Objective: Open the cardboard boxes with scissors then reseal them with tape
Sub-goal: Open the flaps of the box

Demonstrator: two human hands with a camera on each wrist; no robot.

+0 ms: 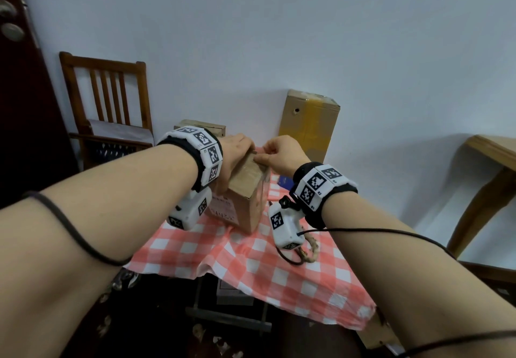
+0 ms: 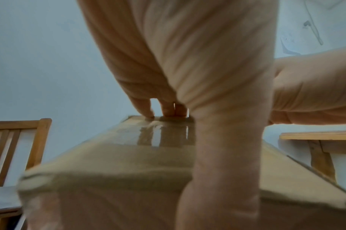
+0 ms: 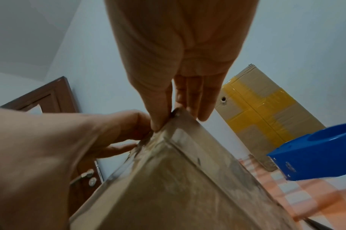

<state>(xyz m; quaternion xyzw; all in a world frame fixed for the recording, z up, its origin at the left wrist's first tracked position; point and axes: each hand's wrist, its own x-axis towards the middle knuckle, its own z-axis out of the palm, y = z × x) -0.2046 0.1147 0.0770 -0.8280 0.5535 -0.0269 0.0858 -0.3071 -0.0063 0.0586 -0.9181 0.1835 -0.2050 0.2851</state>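
Hands (image 1: 237,148) atop box (image 1: 245,192)

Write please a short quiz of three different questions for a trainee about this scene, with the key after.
1. True or false: the blue tape dispenser is held in the right hand.
2. Which box is being handled? A) the small box at the front of the checked cloth; B) the tall box with yellow tape by the wall.
3. Fill in: the right hand pinches the far top edge of the small box, while the left hand rests on its ____.

Key: 1. False, it lies on the cloth beside the box. 2. A. 3. top.
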